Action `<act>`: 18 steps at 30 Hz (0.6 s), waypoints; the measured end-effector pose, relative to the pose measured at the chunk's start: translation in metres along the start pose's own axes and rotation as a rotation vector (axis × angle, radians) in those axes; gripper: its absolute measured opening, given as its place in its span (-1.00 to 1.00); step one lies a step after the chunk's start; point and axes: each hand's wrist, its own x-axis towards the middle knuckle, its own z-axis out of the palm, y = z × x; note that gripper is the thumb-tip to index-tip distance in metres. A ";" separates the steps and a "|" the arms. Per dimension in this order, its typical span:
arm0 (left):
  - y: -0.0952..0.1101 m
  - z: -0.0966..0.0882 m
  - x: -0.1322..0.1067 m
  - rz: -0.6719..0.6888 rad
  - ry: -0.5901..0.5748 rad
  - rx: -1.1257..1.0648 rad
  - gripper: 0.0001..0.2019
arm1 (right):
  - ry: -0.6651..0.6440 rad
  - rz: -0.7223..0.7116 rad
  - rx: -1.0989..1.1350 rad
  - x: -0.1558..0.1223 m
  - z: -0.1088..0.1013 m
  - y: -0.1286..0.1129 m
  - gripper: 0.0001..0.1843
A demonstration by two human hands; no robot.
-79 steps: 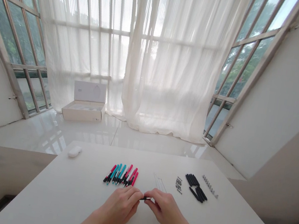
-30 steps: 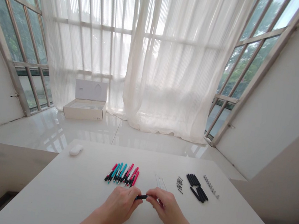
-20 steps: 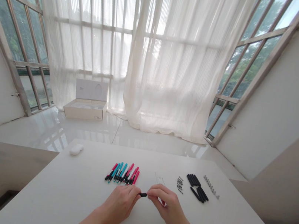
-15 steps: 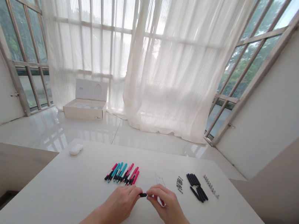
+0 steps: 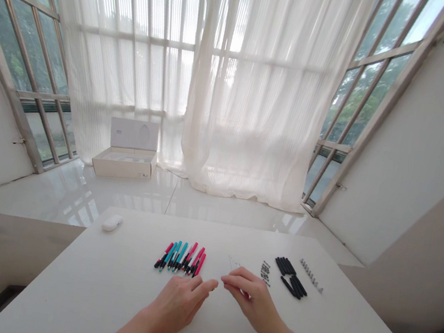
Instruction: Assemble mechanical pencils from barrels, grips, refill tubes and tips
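Note:
My left hand is closed around a black pen barrel, mostly hidden by the fingers; only a dark bit of it shows under the fingertips. Just to the right, a small gap away, my right hand pinches thumb and fingers together; whatever is between them is too small to make out. Thin pen refills lie behind the right hand, partly covered by it. Beyond the left hand sits a row of pink and teal pen parts with black ends.
On the white table, small metal-looking springs or clips, black pen barrels and a line of grey small parts lie at right. A white earbud case rests at left. An open white box stands on the ledge behind.
My hands have come slightly apart at the fingertips. The black barrel that showed between them is now mostly hidden by my left fingers.

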 end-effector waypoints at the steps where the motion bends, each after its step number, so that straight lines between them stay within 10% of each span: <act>1: 0.000 0.000 0.000 0.003 0.008 -0.002 -0.67 | 0.013 0.010 -0.011 0.001 -0.004 0.002 -0.67; 9: -0.002 0.001 0.000 -0.008 0.026 -0.030 -0.72 | 0.201 0.337 -0.294 -0.009 -0.083 0.048 -0.63; 18: -0.001 0.002 -0.001 -0.006 0.012 -0.066 -0.74 | 0.338 0.915 -0.549 -0.086 -0.170 0.143 -0.70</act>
